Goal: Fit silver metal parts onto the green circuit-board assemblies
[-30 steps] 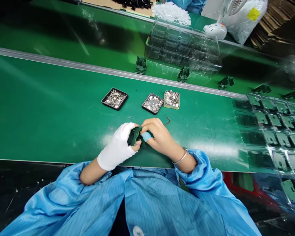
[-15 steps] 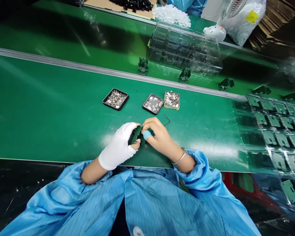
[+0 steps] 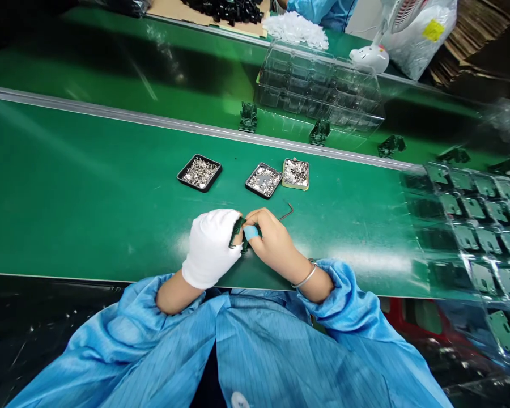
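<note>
My left hand point(image 3: 212, 246), in a white glove with bare fingertips, is closed around a dark green plastic part point(image 3: 237, 229). Much of that part is covered by the glove. At the part's right side, my right hand point(image 3: 274, 241) is closed in a pinch, with blue tape wrapped round its thumb. Whatever lies between those fingertips is too small and hidden to name. Just beyond the right hand an L-shaped hex key point(image 3: 289, 211) lies on the green bench point(image 3: 110, 204). Past both hands sit a black tray of small metal pieces point(image 3: 199, 171), a second one point(image 3: 263, 180) and a yellowish tray point(image 3: 296, 173).
Behind a metal rail point(image 3: 153, 122), several green parts stand in a row, one of them here point(image 3: 249, 117). Clear plastic trays point(image 3: 318, 85) are stacked behind them. A compartment tray with green plates point(image 3: 476, 209) is at right. A co-worker's blue sleeve point(image 3: 340, 14) shows at the top.
My left hand has turned over the green part, so its back faces up and less of the part shows. The right hand has shifted slightly and keeps its pinch.
</note>
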`<action>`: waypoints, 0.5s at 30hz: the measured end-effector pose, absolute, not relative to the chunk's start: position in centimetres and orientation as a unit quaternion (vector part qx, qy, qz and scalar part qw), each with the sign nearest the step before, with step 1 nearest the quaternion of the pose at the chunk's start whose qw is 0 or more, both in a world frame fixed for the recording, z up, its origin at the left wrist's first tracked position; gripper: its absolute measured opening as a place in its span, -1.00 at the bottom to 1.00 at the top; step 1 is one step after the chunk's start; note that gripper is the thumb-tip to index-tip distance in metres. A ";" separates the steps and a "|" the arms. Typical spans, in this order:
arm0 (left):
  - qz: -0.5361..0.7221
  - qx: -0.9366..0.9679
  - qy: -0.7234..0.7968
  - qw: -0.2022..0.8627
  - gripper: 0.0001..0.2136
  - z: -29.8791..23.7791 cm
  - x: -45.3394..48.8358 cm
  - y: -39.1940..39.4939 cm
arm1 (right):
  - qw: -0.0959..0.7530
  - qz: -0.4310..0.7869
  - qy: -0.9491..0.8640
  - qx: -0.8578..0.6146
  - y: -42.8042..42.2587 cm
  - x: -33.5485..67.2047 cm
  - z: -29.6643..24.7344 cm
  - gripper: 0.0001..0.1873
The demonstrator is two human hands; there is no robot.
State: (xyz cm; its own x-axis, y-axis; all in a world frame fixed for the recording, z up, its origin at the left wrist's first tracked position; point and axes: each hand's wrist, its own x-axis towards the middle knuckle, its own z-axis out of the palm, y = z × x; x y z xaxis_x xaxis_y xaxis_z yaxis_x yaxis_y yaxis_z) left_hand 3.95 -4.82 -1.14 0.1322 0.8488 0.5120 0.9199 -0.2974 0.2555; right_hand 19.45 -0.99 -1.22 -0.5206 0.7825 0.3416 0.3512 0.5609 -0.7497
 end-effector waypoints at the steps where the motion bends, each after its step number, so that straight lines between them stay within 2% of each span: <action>1: -0.292 -0.744 -0.597 0.070 -0.77 -1.4 4.3 -5.0 | 0.336 0.314 -0.814 -0.355 -0.9 19.5 -1.3 -0.77; 4: -0.302 -0.733 -0.609 0.030 -0.70 -2.1 4.9 -5.2 | 0.313 0.332 -0.811 -0.366 -0.4 19.5 -1.3 -0.76; 11: -0.349 -0.699 -0.592 -0.199 -0.57 -2.2 3.4 -5.2 | 0.269 0.357 -0.820 -0.358 0.7 19.3 -0.6 -0.66; 15: -0.312 -0.662 -0.618 -0.287 -0.76 -1.1 2.6 -4.5 | 0.215 0.336 -0.851 -0.342 0.5 18.9 0.1 -0.61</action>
State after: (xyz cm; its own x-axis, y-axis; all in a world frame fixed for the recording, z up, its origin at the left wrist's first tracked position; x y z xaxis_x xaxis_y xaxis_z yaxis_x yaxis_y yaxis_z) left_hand 2.65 -4.53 -1.12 0.0423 0.9975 0.0573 0.6393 -0.0711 0.7656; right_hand 18.87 0.51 0.12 -0.6737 0.7262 0.1369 0.4367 0.5406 -0.7191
